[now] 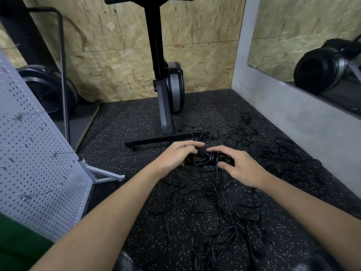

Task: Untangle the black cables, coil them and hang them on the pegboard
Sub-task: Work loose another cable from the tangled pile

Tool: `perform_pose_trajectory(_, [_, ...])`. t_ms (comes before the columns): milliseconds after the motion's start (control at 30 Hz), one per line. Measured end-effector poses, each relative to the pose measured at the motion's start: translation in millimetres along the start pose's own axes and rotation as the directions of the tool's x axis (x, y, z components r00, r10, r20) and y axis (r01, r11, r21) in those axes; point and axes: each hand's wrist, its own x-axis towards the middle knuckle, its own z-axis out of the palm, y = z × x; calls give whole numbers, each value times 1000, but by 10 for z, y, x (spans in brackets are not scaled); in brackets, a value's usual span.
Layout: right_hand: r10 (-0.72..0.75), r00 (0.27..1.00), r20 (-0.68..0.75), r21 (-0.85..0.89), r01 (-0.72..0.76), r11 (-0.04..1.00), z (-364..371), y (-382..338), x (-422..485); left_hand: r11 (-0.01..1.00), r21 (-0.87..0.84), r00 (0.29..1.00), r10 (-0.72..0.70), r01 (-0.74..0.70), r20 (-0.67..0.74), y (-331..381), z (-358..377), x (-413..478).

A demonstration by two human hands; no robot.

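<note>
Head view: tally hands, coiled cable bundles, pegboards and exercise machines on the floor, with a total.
Hands: 2, left hand, right hand
Coiled cable bundle: 1
Pegboard: 1
Exercise machines: 2, upright machine, fan-wheel machine
Total: 6
Loose cables: too tangled to count.

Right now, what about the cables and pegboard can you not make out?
Head view:
Ends of the cable bundle: hidden under left hand and right hand.
Number of loose cables: too thin, overlapped on the dark floor.
Top of the pegboard: cut by the left edge; hooks blurred.
</note>
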Motion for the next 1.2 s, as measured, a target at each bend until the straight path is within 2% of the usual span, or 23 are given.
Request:
perform_pose_trajectory(67, [20, 1000, 2, 8, -20, 1000, 1, 26, 3, 996, -86, 998, -40, 36, -46, -16, 18, 6])
perform_pose_trajectory(200, [37, 999, -31, -10, -38, 999, 24, 38, 32, 982, -189, 975, -60, 19, -212, -65, 65, 57])
perform_pose_trajectory(300, [81, 995, -65, 17, -80, 997, 33, 81, 89, 929, -366, 948, -161, 52, -274, -36, 45, 77])
perform_pose_trajectory(433, [98, 991, -91, 58, -93, 994, 40, 36, 142, 887, -456, 917, -240, 73, -320, -45, -9, 124])
perform_pose_trajectory(500, [110, 990, -93, 68, -104, 992, 39, 29, 141, 927, -367, 930, -204, 82, -307, -91, -66, 111])
perform_pose_trajectory(633, [142, 989, -40, 42, -140, 989, 64, 45, 122, 997, 22, 973, -69, 76, -220, -157, -180, -21])
perform_pose_trajectory(700, [155, 988, 9, 26, -156, 987, 88, 49, 139, 936, 349, 973, 124, -48, -196, -164, -170, -82])
perform_pose_trajectory(767, [166, 985, 49, 18, -167, 986, 124, 66, 168, 799, 557, 958, 286, -226, -20, -138, -106, -135])
perform_pose_trajectory(833, [172, 981, 85, 46, -177, 983, 162, 79, 192, 726, 622, 952, 283, -293, 118, -140, -22, -134])
perform_pose_trajectory(867, [171, 979, 107, 80, -180, 980, 178, 71, 202, 718, 631, 953, 268, -294, 139, -155, 10, -122])
perform_pose_trajectory(967, [163, 977, 138, 157, -184, 970, 225, 5, 243, 722, 618, 942, 318, -311, 103, -203, 48, -95])
perform_pose_trajectory(1100, [145, 984, 100, 195, -163, 967, 241, 9, 268, 671, 654, 904, 425, -350, 47, -196, -24, -99])
perform_pose_trajectory(1200, [97, 988, 118, 222, -121, 967, 212, 7, 231, 654, 681, 900, 435, -328, 16, -233, -110, -109])
